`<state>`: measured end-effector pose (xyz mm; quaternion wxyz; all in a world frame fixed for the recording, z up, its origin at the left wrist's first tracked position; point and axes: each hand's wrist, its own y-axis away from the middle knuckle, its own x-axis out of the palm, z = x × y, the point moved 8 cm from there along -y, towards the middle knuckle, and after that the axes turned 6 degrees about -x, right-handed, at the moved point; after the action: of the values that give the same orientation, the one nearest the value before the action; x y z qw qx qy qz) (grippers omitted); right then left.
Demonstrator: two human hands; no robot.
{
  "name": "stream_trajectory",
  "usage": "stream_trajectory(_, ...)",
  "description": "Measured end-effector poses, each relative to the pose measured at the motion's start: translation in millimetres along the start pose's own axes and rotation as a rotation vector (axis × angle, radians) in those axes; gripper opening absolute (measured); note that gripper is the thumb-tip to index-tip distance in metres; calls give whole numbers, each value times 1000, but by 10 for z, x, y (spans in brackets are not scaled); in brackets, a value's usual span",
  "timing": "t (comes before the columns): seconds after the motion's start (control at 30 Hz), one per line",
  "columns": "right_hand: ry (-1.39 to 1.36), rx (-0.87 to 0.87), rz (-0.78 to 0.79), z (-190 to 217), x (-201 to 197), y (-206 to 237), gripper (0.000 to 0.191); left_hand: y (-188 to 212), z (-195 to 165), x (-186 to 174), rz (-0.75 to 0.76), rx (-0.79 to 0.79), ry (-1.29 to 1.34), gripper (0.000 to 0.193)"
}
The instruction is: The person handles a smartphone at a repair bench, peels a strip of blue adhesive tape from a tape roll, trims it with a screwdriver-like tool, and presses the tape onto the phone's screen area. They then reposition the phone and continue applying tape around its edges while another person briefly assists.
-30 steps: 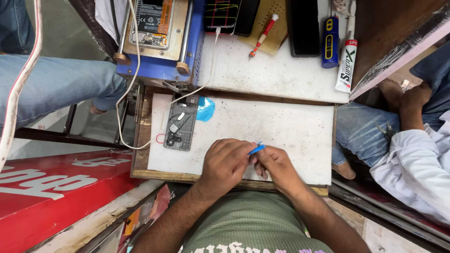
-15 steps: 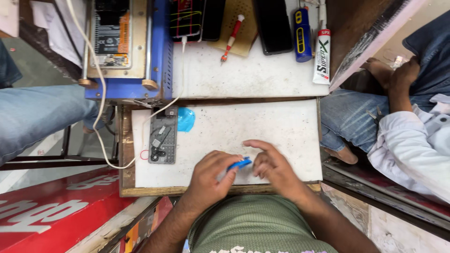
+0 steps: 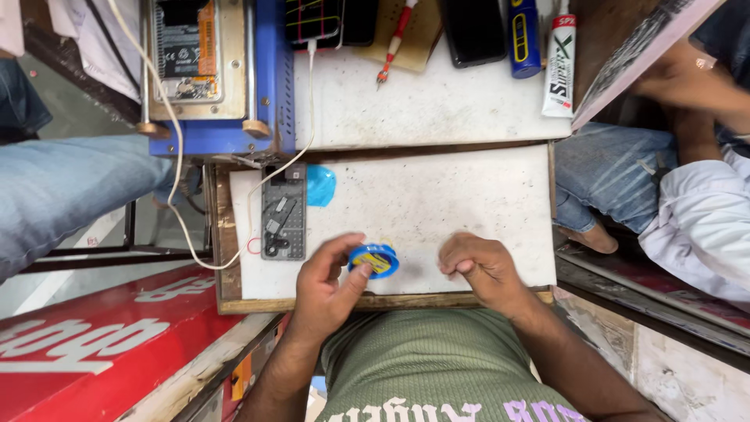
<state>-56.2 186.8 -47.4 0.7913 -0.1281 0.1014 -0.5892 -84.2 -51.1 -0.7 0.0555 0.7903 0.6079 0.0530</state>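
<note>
My left hand grips a small round blue spool with a yellow centre between thumb and fingers, just above the near edge of the white work board. My right hand rests on the board to the right of the spool, fingers curled shut, apart from it; whether it pinches anything is hidden. An opened phone with its back off lies at the board's left side, with a blue plastic piece beside its top.
A blue machine with a phone on it stands at back left, a white cable trailing down. A red-handled screwdriver, dark phones, a blue tool and a glue tube lie at the back. Another person's legs are at right, a red board at left.
My hands were together over a small blue thing; now they have parted. The left holds the blue spool turned face up, and the right has drawn away to the right.
</note>
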Motion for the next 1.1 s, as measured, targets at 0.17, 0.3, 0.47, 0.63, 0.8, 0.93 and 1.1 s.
stream_trajectory(0.17,-612,-9,99,110,441,-211,38,107,372,-100,-34,-235,508,50)
stream_trajectory(0.3,-1074,161,122,-89,745,-111,33,264,576,-88,80,-307,632,36)
stream_trajectory(0.47,-936,188,19,-274,482,94,32,360,626,-351,-70,-222,296,26)
stream_trajectory(0.63,-921,44,-106,-238,-128,56,21,331,433,-449,121,-136,-69,25)
stream_trajectory(0.8,-1103,2,-282,-188,-734,18,41,367,322,-623,65,-211,-148,28)
stream_trajectory(0.93,-746,-92,-359,71,-1338,90,34,365,149,-711,68,-173,-209,30)
stream_trajectory(1.1,-10,120,-258,72,-1167,45,28,261,91,-628,116,-136,-263,22)
